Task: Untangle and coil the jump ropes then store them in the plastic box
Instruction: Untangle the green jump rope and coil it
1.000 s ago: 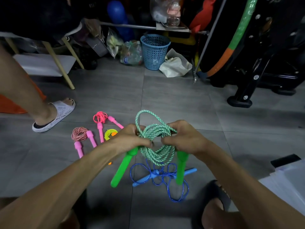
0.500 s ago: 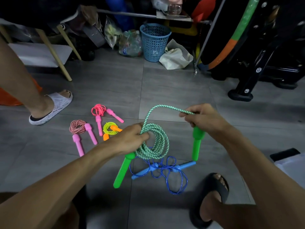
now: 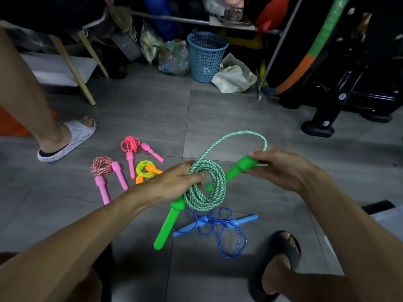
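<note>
Left hand (image 3: pixel 174 184): gripping coiled green-and-white braided jump rope (image 3: pixel 205 188) above grey tiled floor (image 3: pixel 152 110), one green plastic handle (image 3: pixel 166 225) hanging below.
Right hand (image 3: pixel 281 168): pinching second green handle (image 3: pixel 231 173), poked into the coil.
Floor beneath: tangled blue plastic jump rope (image 3: pixel 218 225).
Left of hands: three coiled ropes, pink (image 3: pixel 130 144), red-white (image 3: pixel 101 165), yellow (image 3: pixel 145 168).

- Bare floor (image 3: pixel 218 110) lies open beyond the hands, up to the blue basket (image 3: pixel 206 56).
- Coiled ropes (image 3: pixel 130 164) crowd the left.
- The blue rope (image 3: pixel 218 227) sprawls beneath.
</note>
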Demonstrator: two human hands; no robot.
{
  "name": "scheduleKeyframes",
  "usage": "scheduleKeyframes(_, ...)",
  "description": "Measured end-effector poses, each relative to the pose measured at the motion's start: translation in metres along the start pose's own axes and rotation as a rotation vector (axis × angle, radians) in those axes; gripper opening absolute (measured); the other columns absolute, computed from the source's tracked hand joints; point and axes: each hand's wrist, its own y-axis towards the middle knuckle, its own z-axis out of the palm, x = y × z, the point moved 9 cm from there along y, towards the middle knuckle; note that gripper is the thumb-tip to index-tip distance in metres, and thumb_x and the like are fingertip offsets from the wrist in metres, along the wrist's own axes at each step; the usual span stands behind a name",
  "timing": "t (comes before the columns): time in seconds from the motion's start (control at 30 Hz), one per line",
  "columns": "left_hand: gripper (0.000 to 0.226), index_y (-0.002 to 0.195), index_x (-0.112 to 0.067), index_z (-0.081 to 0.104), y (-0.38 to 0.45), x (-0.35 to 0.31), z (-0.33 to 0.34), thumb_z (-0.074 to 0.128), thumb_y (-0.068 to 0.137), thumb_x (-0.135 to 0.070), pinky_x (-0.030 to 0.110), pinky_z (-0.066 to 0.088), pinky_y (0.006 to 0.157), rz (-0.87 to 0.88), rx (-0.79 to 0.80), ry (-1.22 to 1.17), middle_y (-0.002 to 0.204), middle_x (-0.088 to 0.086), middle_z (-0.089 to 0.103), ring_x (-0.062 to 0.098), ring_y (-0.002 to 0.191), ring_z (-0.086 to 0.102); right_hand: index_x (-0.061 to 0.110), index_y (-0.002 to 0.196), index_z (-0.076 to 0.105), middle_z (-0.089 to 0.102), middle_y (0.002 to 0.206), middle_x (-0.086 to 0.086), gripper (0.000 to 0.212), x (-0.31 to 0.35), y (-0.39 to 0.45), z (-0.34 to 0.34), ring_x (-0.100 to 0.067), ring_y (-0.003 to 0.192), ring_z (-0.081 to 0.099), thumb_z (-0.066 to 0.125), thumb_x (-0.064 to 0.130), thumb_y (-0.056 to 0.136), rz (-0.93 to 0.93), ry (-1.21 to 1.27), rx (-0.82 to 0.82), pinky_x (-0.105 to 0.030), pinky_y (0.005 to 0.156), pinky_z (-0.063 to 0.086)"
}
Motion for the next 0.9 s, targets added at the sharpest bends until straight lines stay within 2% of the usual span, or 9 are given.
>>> scheduleKeyframes(0.07, 0.023, 0.076, -0.021, 0.057, 0.0, -0.004, 0.003, 0.047, 0.098, -0.022, 0.033, 0.044, 0.075, 0.005, 0.019, -0.013, 0.074, -0.004, 0.063, 0.013, 0.073, 0.057, 0.013, 0.08, 0.054, 0.068, 0.083, -0.013, 0.021, 0.005, 0.001, 0.003, -0.023, 0.074, 0.069, 0.058, -0.008, 0.085, -0.089, -0.055, 0.013, -0.029, 0.064, 0.059)
scheduleKeyframes(0.17, 0.023, 0.078, -0.02, 0.058, -0.002, -0.006, 0.008, 0.047, 0.098, -0.023, 0.03, 0.042, 0.07, 0.002, 0.06, -0.011, 0.074, -0.002, 0.062, 0.011, 0.07, 0.055, 0.016, 0.083, 0.053, 0.069, 0.081, -0.009, 0.013, 0.012, 0.003, 0.002, -0.022, 0.065, 0.066, 0.055, 0.006, 0.092, -0.2, -0.144, -0.079, -0.027, 0.06, 0.05)
scheduleKeyframes(0.23, 0.024, 0.079, -0.016, 0.058, -0.001, -0.004, 0.009, 0.047, 0.098, -0.024, 0.031, 0.042, 0.07, 0.003, 0.073, 0.019, 0.074, 0.0, 0.062, 0.012, 0.07, 0.055, 0.015, 0.081, 0.053, 0.07, 0.069, -0.004, 0.016, 0.013, 0.006, -0.002, -0.018, 0.055, 0.066, 0.05, 0.016, 0.096, -0.25, -0.107, -0.15, -0.023, 0.052, 0.048)
scheduleKeyframes(0.37, 0.027, 0.074, -0.019, 0.057, -0.001, -0.002, 0.013, 0.048, 0.097, -0.029, 0.031, 0.042, 0.068, 0.016, 0.093, 0.075, 0.07, -0.005, 0.06, 0.011, 0.067, 0.053, 0.006, 0.093, 0.058, 0.07, 0.067, -0.005, 0.019, -0.005, 0.013, 0.002, -0.015, 0.05, 0.065, 0.047, 0.021, 0.098, -0.203, -0.076, -0.136, -0.021, 0.049, 0.051)
scheduleKeyframes(0.47, 0.029, 0.075, -0.023, 0.056, -0.002, -0.001, 0.01, 0.046, 0.088, -0.047, 0.036, 0.044, 0.071, 0.034, 0.078, 0.133, 0.071, -0.004, 0.059, 0.01, 0.067, 0.053, 0.006, 0.096, 0.059, 0.069, 0.06, -0.002, 0.02, -0.007, 0.014, -0.003, -0.014, 0.048, 0.064, 0.048, 0.023, 0.098, -0.17, -0.046, -0.159, -0.02, 0.047, 0.049)
scheduleKeyframes(0.6, 0.019, 0.089, -0.025, 0.056, -0.004, -0.007, 0.016, 0.045, 0.096, -0.04, 0.033, 0.046, 0.082, 0.072, 0.109, 0.089, 0.085, -0.002, 0.062, 0.007, 0.081, 0.056, 0.007, 0.09, 0.061, 0.069, 0.072, -0.011, 0.019, -0.014, 0.008, 0.014, -0.019, 0.055, 0.066, 0.05, 0.021, 0.096, -0.087, -0.108, -0.03, -0.026, 0.055, 0.053)
scheduleKeyframes(0.7, 0.014, 0.087, -0.026, 0.05, -0.002, -0.011, 0.022, 0.045, 0.098, -0.033, 0.029, 0.044, 0.079, 0.088, 0.119, 0.071, 0.077, -0.014, 0.055, 0.001, 0.076, 0.053, 0.007, 0.092, 0.061, 0.069, 0.078, -0.013, 0.018, -0.028, 0.003, 0.038, -0.022, 0.065, 0.065, 0.053, 0.022, 0.095, -0.03, -0.136, 0.118, -0.035, 0.069, 0.053)
scheduleKeyframes(0.8, 0.013, 0.087, -0.032, 0.048, 0.0, -0.007, 0.023, 0.045, 0.097, -0.039, 0.028, 0.044, 0.083, 0.077, 0.084, 0.1, 0.078, -0.018, 0.058, -0.001, 0.082, 0.055, 0.005, 0.099, 0.063, 0.067, 0.09, -0.016, 0.021, -0.036, -0.003, 0.057, -0.024, 0.078, 0.064, 0.054, 0.023, 0.094, -0.009, -0.169, 0.23, -0.04, 0.081, 0.052)
scheduleKeyframes(0.9, 0.014, 0.091, -0.035, 0.051, 0.005, 0.001, 0.017, 0.046, 0.091, -0.048, 0.035, 0.044, 0.095, 0.069, 0.012, 0.066, 0.093, -0.014, 0.064, 0.008, 0.099, 0.059, 0.003, 0.104, 0.065, 0.068, 0.096, -0.013, 0.037, -0.037, -0.004, 0.059, -0.023, 0.086, 0.065, 0.05, 0.036, 0.095, -0.015, -0.256, 0.208, -0.038, 0.081, 0.054)
